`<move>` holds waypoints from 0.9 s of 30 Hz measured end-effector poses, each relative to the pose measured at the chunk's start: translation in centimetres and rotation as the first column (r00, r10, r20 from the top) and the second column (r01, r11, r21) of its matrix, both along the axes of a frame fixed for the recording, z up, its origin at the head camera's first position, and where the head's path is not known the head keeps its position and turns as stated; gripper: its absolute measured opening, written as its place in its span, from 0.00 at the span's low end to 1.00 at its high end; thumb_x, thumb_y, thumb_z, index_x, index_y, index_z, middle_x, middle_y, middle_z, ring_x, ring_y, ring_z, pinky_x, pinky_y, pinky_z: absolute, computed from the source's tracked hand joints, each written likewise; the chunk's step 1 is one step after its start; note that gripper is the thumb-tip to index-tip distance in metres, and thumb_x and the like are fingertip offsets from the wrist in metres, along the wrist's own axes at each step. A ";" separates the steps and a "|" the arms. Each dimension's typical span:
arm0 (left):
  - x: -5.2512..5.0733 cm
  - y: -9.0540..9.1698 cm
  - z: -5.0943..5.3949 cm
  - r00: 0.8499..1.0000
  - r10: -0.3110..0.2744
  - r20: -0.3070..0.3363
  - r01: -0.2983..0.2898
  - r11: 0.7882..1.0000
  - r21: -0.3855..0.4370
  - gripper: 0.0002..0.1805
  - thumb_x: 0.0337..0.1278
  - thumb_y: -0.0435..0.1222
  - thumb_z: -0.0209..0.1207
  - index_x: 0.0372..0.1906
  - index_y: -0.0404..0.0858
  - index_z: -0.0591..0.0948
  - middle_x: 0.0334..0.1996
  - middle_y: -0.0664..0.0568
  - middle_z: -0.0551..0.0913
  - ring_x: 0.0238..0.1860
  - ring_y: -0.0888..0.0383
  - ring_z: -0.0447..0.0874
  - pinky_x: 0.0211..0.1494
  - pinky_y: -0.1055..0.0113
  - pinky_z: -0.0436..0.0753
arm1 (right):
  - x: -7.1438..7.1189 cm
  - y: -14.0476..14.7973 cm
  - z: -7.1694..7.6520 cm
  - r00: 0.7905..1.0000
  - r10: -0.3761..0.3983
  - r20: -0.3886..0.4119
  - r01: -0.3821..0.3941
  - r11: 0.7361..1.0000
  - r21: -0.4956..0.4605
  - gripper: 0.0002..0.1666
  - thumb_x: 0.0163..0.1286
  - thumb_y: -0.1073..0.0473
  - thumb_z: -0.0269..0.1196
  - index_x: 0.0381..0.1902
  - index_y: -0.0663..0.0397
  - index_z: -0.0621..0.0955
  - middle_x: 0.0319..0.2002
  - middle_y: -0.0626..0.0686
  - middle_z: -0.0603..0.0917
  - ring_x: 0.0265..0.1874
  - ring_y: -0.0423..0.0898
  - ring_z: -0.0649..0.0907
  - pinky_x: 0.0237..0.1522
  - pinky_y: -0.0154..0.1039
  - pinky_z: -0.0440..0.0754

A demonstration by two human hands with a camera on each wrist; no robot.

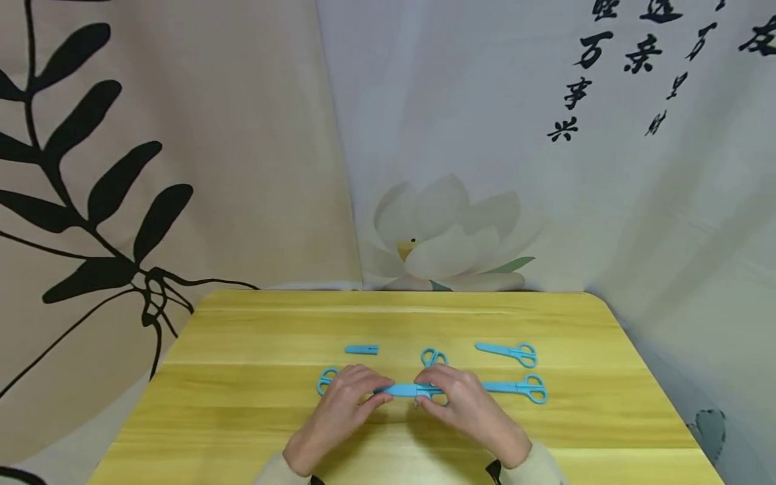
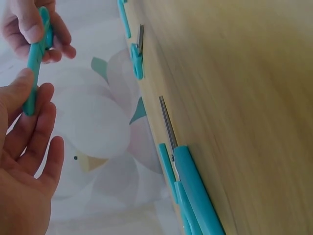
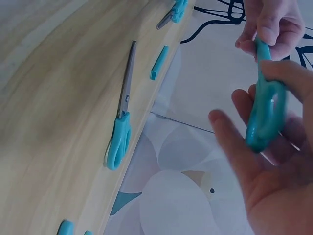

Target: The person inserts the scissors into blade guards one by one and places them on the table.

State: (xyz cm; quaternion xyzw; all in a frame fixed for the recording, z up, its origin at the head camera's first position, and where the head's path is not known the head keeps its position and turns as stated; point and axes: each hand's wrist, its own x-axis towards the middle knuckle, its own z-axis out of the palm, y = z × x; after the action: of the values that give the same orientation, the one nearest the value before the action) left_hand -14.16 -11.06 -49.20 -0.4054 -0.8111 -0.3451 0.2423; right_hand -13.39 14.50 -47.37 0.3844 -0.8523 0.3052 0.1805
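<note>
Seen from overhead, the left grip point(image 1: 347, 396) covers the blades of the leftmost scissors point(image 1: 327, 380), the right grip point(image 1: 456, 394) partly hides the held scissors point(image 1: 403, 390), and the bottom edge crops the tabletop point(image 1: 212, 424).

The head view is bright and evenly lit, soft shadows darkening the tabletop point(image 1: 212, 417) below the left hand point(image 1: 347, 397) and right hand point(image 1: 459, 399). Both wrist views look dimmer and hazier; the right's nearest scissors point(image 3: 258, 115) blur slightly.
</note>
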 end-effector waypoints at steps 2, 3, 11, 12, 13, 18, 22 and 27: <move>0.0 0.1 0.0 1.000 -0.004 0.004 0.004 1.000 0.001 0.13 0.50 0.34 0.76 0.43 0.41 0.90 0.37 0.58 0.90 0.40 0.62 0.86 0.48 0.63 0.84 | 0.2 0.1 0.0 1.000 -0.020 0.008 0.020 0.999 0.026 0.15 0.59 0.62 0.79 0.42 0.52 0.86 0.43 0.46 0.87 0.40 0.41 0.88 0.41 0.35 0.88; 0.1 0.1 0.0 1.000 -0.007 0.004 0.007 1.000 0.001 0.13 0.50 0.34 0.76 0.43 0.41 0.90 0.38 0.58 0.90 0.41 0.62 0.86 0.48 0.63 0.84 | 0.3 0.2 0.1 0.999 -0.032 0.007 0.031 0.999 0.041 0.15 0.59 0.61 0.79 0.42 0.51 0.86 0.44 0.45 0.87 0.41 0.41 0.87 0.42 0.36 0.87; 0.4 0.6 -0.2 0.999 -0.026 0.023 0.027 0.999 -0.021 0.14 0.47 0.34 0.77 0.42 0.42 0.90 0.37 0.58 0.90 0.40 0.61 0.86 0.48 0.59 0.85 | 1.0 0.6 -0.1 0.994 -0.108 -0.025 0.110 0.989 0.099 0.14 0.55 0.56 0.82 0.38 0.47 0.89 0.42 0.42 0.81 0.38 0.39 0.81 0.38 0.33 0.83; 0.4 0.7 -0.2 0.999 -0.026 0.038 0.027 0.999 -0.032 0.13 0.48 0.34 0.77 0.41 0.42 0.90 0.37 0.59 0.90 0.40 0.62 0.86 0.49 0.59 0.85 | 1.1 0.7 -0.1 0.994 -0.111 -0.021 0.113 0.988 0.102 0.14 0.54 0.57 0.83 0.38 0.47 0.89 0.42 0.42 0.81 0.38 0.39 0.81 0.38 0.33 0.83; 0.5 0.7 -0.2 0.998 -0.022 0.054 0.024 0.999 -0.044 0.13 0.48 0.35 0.77 0.42 0.42 0.90 0.38 0.59 0.90 0.40 0.62 0.86 0.49 0.58 0.85 | 1.2 0.8 0.0 0.994 -0.110 -0.018 0.111 0.988 0.105 0.14 0.54 0.57 0.83 0.38 0.47 0.90 0.42 0.42 0.82 0.38 0.39 0.81 0.38 0.33 0.83; 1.1 0.7 0.2 0.988 0.009 0.156 0.009 0.994 -0.112 0.16 0.53 0.39 0.76 0.47 0.43 0.89 0.43 0.59 0.90 0.46 0.61 0.86 0.53 0.57 0.84 | 1.3 1.4 0.1 0.994 -0.105 0.022 0.101 0.988 0.117 0.15 0.56 0.59 0.81 0.41 0.50 0.90 0.45 0.45 0.83 0.41 0.41 0.84 0.42 0.36 0.86; 1.4 0.5 0.3 0.974 0.039 0.222 -0.006 0.989 -0.148 0.20 0.58 0.42 0.74 0.55 0.44 0.87 0.51 0.58 0.88 0.53 0.57 0.85 0.57 0.52 0.83 | 1.7 2.8 0.1 0.988 -0.133 0.080 0.123 0.984 0.126 0.14 0.59 0.60 0.80 0.42 0.51 0.90 0.46 0.46 0.83 0.40 0.41 0.84 0.40 0.36 0.86; 1.5 -1.0 0.5 0.967 0.094 0.237 -0.062 0.989 -0.136 0.22 0.58 0.39 0.74 0.58 0.44 0.85 0.55 0.55 0.86 0.57 0.52 0.83 0.58 0.48 0.83 | 2.3 5.2 -0.2 0.979 -0.167 0.119 0.151 0.980 0.128 0.13 0.60 0.61 0.78 0.43 0.50 0.89 0.46 0.45 0.82 0.36 0.39 0.83 0.34 0.33 0.84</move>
State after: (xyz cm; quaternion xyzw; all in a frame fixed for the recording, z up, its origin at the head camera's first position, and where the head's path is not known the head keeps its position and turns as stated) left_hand -12.66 -12.09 -48.71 -0.3425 -0.8703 -0.3298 0.1281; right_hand -11.06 19.69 -47.56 0.3043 -0.9069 0.2629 0.1258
